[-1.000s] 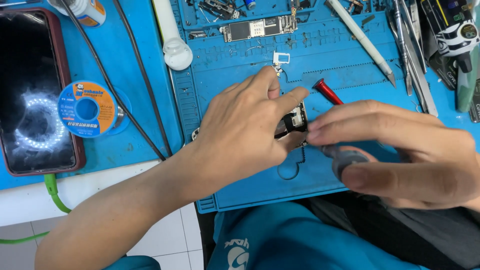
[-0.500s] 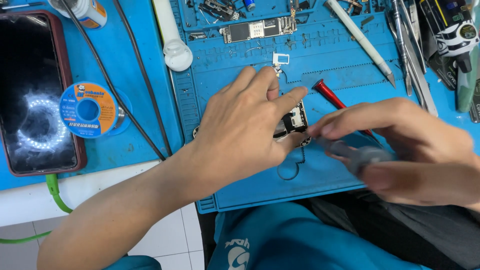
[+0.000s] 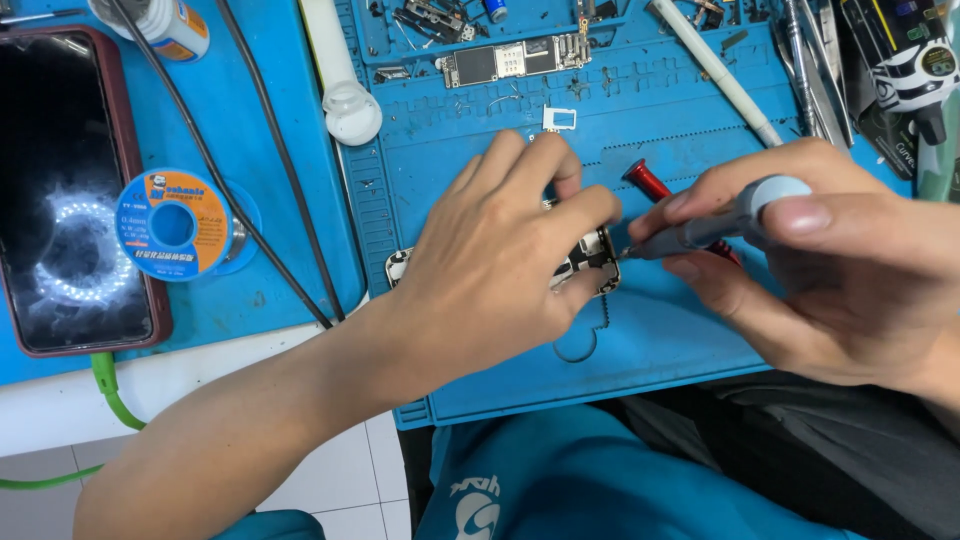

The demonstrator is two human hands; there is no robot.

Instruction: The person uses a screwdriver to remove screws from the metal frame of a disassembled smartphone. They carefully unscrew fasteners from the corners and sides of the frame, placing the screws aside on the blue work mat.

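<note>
Head view looks straight down on a blue repair mat [image 3: 660, 340] laid over the worktop. Near the mat's middle lies a small opened phone body [image 3: 590, 265], mostly covered by the left hand [image 3: 500, 265], whose fingers press down flat on it to pin it rather than curl around it. Just right of that device, the right hand [image 3: 830, 270] is closed around a grey screwdriver [image 3: 700, 230], thumb on its rounded cap, the tip touching the device's right edge. A red-handled tool [image 3: 648, 183] lies on the mat just behind the screwdriver. At the mat's far edge rests a bare circuit board [image 3: 510, 60], with a small white tray frame [image 3: 559, 119] nearer the device. Left of the mat sit a solder spool [image 3: 175, 225] and a dark phone [image 3: 65, 190] in a red case.
</note>
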